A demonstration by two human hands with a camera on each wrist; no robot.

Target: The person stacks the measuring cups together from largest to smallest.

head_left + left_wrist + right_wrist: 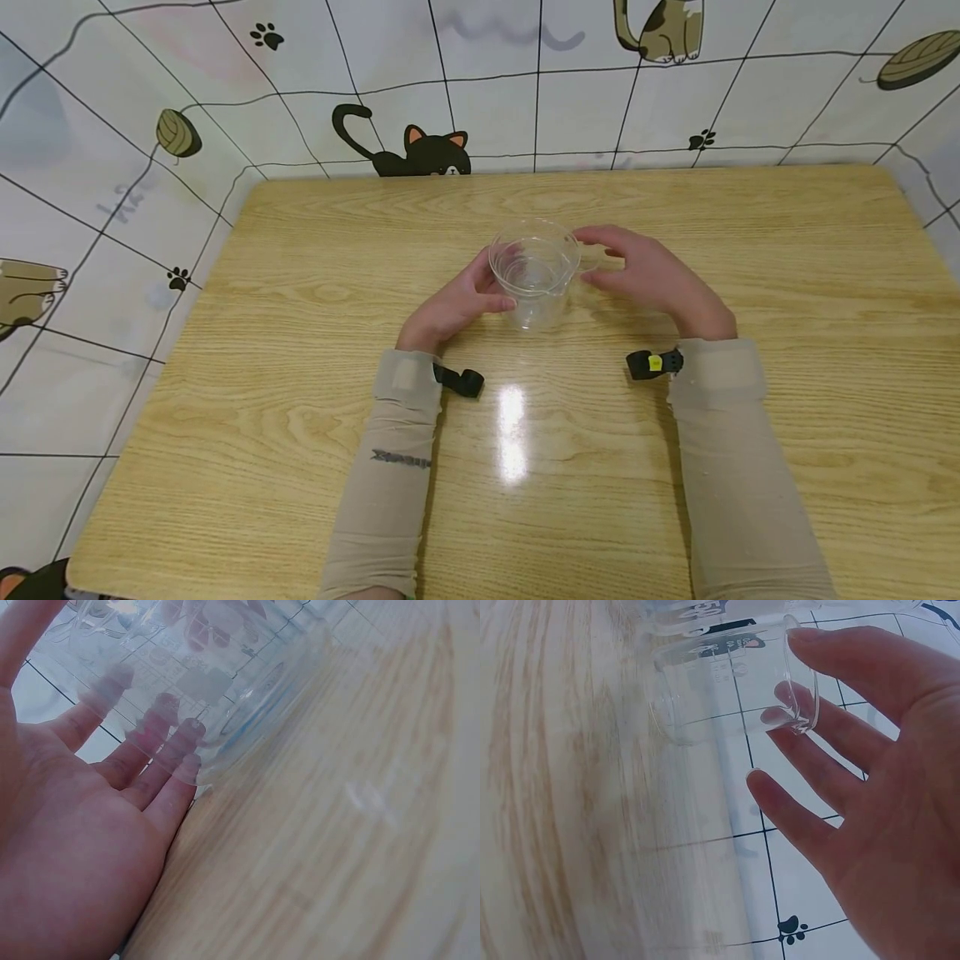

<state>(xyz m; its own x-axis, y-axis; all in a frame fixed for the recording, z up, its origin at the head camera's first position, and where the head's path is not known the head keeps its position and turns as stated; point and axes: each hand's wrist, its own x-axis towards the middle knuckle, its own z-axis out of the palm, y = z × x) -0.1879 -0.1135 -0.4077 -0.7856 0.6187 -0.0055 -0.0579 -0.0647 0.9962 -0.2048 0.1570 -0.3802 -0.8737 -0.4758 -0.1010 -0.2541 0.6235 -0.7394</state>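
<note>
A clear measuring cup (536, 312) with a round rim and a small pouring lip stands upright towards the back of the table. Printed markings show through its wall in the right wrist view. My left hand (457, 300) holds it from the left, thumb on the near side and fingers reaching around behind. Seen from the left wrist, those fingers (169, 750) lie along the clear wall with the palm apart from it. On the right side, my right hand (637, 267) has its fingers spread, thumb and fingertips right at the clear edge (812, 690).
The wood-grain table (300, 400) meets a white tiled wall (495, 117) with cat and paw drawings at the back and left. A black strap (459, 382) juts from the left wrist, and another strap (652, 364) from the right.
</note>
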